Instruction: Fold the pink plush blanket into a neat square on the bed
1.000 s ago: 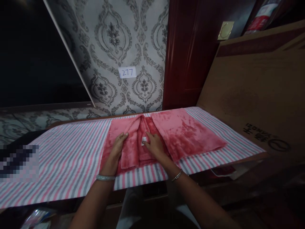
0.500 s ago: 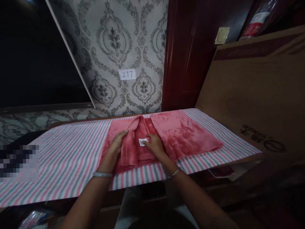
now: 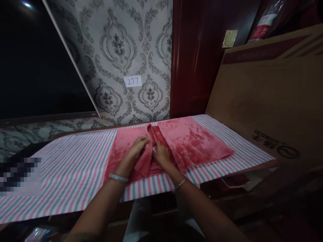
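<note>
A pink plush cloth [image 3: 196, 141] lies with its left and right parts folded in toward a darker red gap in the middle. My left hand [image 3: 137, 148] is closed on the inner edge of the left fold, which is lifted and bunched. Close to it, my right hand [image 3: 163, 154] has its fingers curled on the cloth in the gap. Beside its fingertips shows a bit of white label [image 3: 153, 149], mostly hidden. Beneath everything spreads a striped sheet [image 3: 73, 168] in pink, grey and white.
A large cardboard box [image 3: 267, 97] leans at the right end of the table, with a plastic bottle [image 3: 262, 28] behind its top. On the left hangs a dark screen [image 3: 42, 67]. A paper numbered 277 [image 3: 133, 81] is on the patterned wall.
My left hand has moved right, drawing the left fold's edge over the middle and covering most of the label. My right hand's fingers have curled in at the label. The view has shifted slightly.
</note>
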### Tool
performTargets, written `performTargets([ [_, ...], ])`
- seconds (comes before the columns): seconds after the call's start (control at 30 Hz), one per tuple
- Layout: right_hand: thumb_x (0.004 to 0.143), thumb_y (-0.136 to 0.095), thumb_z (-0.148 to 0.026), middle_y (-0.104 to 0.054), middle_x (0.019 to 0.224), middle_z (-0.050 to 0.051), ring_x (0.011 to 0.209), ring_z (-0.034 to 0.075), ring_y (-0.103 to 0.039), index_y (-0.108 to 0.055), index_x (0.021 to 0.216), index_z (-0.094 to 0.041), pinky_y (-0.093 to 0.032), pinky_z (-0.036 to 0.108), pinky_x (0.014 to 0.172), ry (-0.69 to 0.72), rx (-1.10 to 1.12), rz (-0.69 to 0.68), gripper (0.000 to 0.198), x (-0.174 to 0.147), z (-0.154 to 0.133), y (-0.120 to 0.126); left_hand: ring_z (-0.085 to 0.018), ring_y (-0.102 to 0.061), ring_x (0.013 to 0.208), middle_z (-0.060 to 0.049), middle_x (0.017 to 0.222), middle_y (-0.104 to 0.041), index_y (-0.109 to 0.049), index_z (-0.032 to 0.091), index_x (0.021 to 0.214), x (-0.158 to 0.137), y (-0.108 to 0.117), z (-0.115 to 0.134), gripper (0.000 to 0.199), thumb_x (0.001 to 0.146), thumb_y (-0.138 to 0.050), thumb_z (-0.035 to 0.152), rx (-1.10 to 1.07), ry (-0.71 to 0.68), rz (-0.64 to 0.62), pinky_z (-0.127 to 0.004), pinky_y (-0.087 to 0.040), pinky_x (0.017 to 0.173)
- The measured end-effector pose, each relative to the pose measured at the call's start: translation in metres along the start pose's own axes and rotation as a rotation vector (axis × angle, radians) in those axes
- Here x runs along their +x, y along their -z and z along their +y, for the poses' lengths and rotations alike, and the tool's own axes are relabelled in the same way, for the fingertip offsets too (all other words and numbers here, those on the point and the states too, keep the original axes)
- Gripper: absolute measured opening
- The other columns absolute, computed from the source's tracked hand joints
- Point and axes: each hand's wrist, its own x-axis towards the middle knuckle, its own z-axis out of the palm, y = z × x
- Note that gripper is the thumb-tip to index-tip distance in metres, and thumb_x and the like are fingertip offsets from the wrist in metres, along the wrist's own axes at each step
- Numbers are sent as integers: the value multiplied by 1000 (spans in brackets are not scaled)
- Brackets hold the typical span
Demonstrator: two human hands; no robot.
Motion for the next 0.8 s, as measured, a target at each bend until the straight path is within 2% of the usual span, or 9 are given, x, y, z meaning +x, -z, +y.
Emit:
performTargets([
  [0.07, 95, -47, -25, -72, 101, 12, 93, 25, -68, -64, 113, -19, -50, 35, 81, 26, 76, -2, 25, 0, 7, 0, -19, -64, 59, -4, 66, -66, -67, 17, 78, 5, -13, -6, 21, 74, -67, 37, -37, 97, -168, -32, -54, 57],
  [0.13, 95, -48, -27, -72, 99, 10, 91, 24, -68, -65, 109, -20, -50, 33, 79, 60, 153, 4, 24, 0, 14, 0, -16, -59, 47, -1, 59, -63, -65, 16, 82, 6, -19, -11, 25, 74, -66, 40, -73, 176, -279, -29, -49, 47],
  [0.2, 90, -55, -27, -73, 95, 9, 87, 23, -68, -66, 108, -20, -50, 31, 75, 86, 223, 15, 22, 0, 20, -1, -14, -56, 41, 2, 54, -60, -63, 15, 94, 3, -19, -17, 29, 78, -61, 39, -80, 223, -321, -25, -46, 43],
  [0.27, 85, -58, -22, -74, 91, 7, 81, 22, -67, -67, 106, -20, -50, 29, 70, 100, 304, 36, 23, 0, 26, -2, -13, -53, 38, 5, 52, -57, -61, 15, 106, -3, -15, -21, 32, 80, -57, 34, -13, 192, -292, -23, -42, 42],
  [0.33, 82, -57, -15, -74, 89, 6, 77, 20, -67, -68, 104, -19, -49, 28, 69, 113, 379, 57, 25, 1, 30, -4, -12, -56, 46, 2, 64, -63, -62, 15, 112, -9, -10, -24, 34, 81, -55, 28, 112, 61, -237, -23, -45, 47],
  [0.43, 79, -55, -11, -74, 89, 4, 77, 19, -66, -69, 100, -18, -50, 28, 71, 131, 438, 66, 26, 1, 34, -7, -15, -64, 73, -4, 92, -70, -66, 19, 110, -12, -5, -25, 31, 81, -56, 23, 354, -199, -141, -28, -53, 69],
  [0.5, 80, -53, -12, -74, 90, 4, 79, 19, -66, -69, 97, -18, -50, 28, 73, 142, 464, 66, 24, 0, 36, -9, -18, -65, 86, -6, 102, -70, -67, 19, 108, -5, -4, -24, 29, 83, -54, 21, 504, -292, -115, -31, -54, 81],
  [0.67, 82, -46, -11, -74, 95, 4, 87, 19, -66, -71, 95, -20, -50, 30, 81, 177, 518, 81, 29, -5, 41, -12, -21, -63, 108, -11, 121, -67, -65, 16, 119, 42, -4, -21, 35, 89, -47, 18, 867, -264, -136, -32, -50, 97],
  [0.8, 79, -48, -11, -74, 90, 4, 83, 19, -64, -73, 92, -20, -49, 30, 78, 193, 519, 83, 29, -10, 43, -10, -25, -52, 130, -14, 138, -59, -61, 13, 128, 85, -5, -24, 41, 90, -47, 16, 963, -206, -144, -36, -40, 111],
])
